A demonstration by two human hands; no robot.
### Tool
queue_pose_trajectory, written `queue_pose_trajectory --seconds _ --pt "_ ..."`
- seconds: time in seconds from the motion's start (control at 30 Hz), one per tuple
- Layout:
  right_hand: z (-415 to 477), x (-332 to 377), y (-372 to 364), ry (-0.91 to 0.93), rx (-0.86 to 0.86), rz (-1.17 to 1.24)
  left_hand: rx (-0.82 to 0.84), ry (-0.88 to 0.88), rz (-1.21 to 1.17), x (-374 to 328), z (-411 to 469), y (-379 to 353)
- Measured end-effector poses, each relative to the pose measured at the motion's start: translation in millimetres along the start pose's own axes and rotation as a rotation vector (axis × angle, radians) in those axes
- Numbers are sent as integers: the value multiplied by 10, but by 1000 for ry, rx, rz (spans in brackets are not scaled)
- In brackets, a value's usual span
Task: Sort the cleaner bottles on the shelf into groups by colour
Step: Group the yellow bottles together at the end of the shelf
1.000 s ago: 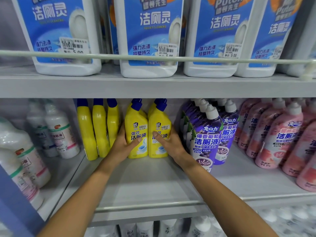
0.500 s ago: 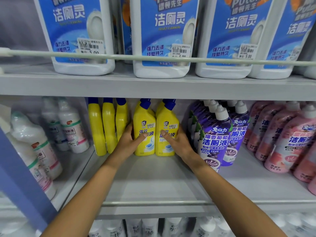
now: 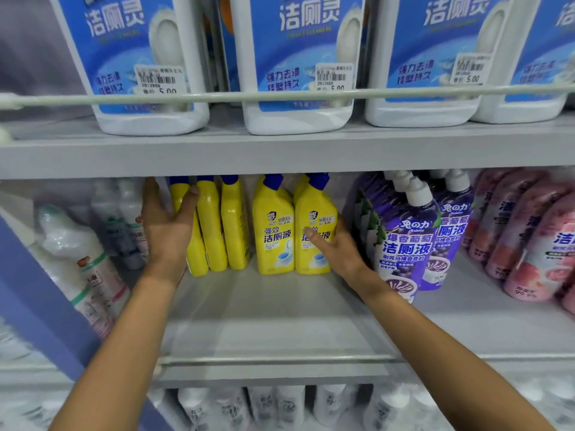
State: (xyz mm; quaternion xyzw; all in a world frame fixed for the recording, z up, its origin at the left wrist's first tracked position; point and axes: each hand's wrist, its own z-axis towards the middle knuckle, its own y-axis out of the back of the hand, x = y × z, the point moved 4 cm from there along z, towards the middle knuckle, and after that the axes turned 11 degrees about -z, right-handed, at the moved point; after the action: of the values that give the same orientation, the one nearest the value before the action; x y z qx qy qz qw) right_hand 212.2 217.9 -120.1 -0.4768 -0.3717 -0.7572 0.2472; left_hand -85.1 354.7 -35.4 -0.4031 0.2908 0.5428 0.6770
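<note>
Grey shelf (image 3: pixel 280 321), middle tier. Left hand (image 3: pixel 168 231) wraps the leftmost yellow bottle (image 3: pixel 196 261); right hand (image 3: pixel 337 248) clasps the rightmost yellow bottle (image 3: pixel 314 206), thumb on its label.

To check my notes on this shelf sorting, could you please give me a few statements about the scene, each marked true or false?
The left hand grips the leftmost yellow bottle. True.
The right hand holds a purple bottle. False: it holds the rightmost yellow bottle.
The purple bottles stand between the yellow and the pink bottles. True.
The upper shelf carries pink bottles. False: it carries white bottles with blue labels.
</note>
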Motion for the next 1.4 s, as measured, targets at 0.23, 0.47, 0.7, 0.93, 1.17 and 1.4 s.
queue_pose_trajectory --seconds 0.23,0.47,0.7,0.93,1.17,1.4 --pt "-6 -15 -4 -2 2 5 48 153 89 308 -96 64" --pt "-12 -12 -3 3 -4 14 152 158 -10 80 -418 238" --pt "-16 -12 -2 8 -24 -3 349 342 -192 -58 -835 73" --pt "-14 -1 8 3 -7 -34 559 430 -195 -37 -932 -460" --pt "-35 13 27 -6 -7 -38 540 374 -115 3 -827 -587" --pt "-17 -2 24 -14 -3 -37 420 208 104 70 -919 -546"
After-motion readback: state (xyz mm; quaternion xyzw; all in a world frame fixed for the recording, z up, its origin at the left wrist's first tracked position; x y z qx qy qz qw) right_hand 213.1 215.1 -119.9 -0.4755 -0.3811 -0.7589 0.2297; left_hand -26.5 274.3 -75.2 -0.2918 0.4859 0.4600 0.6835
